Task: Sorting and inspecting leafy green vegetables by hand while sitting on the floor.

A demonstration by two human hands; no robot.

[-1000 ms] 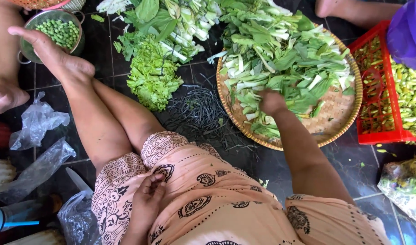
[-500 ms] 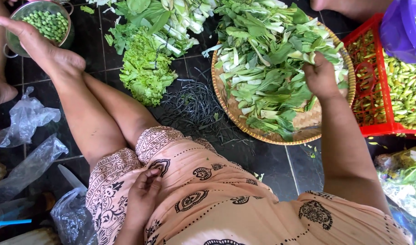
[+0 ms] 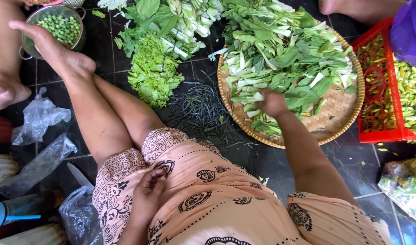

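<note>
A pile of cut greens (image 3: pixel 289 59), pale stalks and dark leaves, fills a round woven tray (image 3: pixel 341 111) on the dark tiled floor, far and right of centre. The right hand (image 3: pixel 272 102) reaches out over the tray's near left part and rests on the greens, fingers curled down into the stalks; whether it pinches a piece cannot be told. The left hand (image 3: pixel 150 193) lies near, on the lap, fingers loosely bent and touching the patterned peach cloth (image 3: pixel 208 204), holding nothing. The person sits on the floor with a bare leg (image 3: pixel 87 104) stretched far and left, the foot (image 3: pixel 49 43) just beside a metal bowl of green peas (image 3: pixel 60 27). Left of the tray lies a head of frilly lettuce (image 3: pixel 153 72), with more leafy stalks (image 3: pixel 180 20) beyond it, and a bundle of thin dark beans (image 3: pixel 196 111) between lettuce and tray. Right of the tray, touching its rim, stands a red crate (image 3: pixel 389 134) of small green chillies. Crumpled clear plastic bags (image 3: pixel 38 118) lie at the left. Another person's foot (image 3: pixel 6 90) shows at the left edge.
</note>
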